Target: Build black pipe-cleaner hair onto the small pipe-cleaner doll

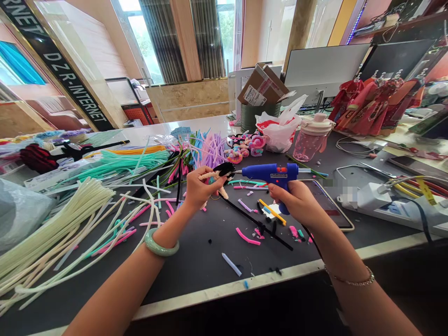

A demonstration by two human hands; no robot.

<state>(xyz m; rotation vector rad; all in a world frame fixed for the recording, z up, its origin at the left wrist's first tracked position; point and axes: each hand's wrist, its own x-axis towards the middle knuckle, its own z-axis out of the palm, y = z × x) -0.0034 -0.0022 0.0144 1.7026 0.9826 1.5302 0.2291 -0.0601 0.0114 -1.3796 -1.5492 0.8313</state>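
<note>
My right hand (292, 198) is closed round the handle of a blue glue gun (262, 172), its nozzle pointing left. Pinched in my left hand (201, 189) is a small pipe-cleaner figure (226, 170) with black, beige and blue parts, partly hidden by my fingers. The nozzle tip is at or very close to the figure's black part; contact is hard to make out. Below the figure, a long black pipe cleaner (252, 221) slants down to the right. Cut pipe-cleaner pieces (248, 236) in pink, yellow and lilac lie around on the dark table (196, 261).
Bundles of cream (63, 228) and green pipe cleaners (129, 163) spread over the left side. A pink bottle (311, 137) and a white plastic bag (282, 126) stand behind the glue gun. To the right are a tablet (331, 205) and a power strip (381, 200) with cables.
</note>
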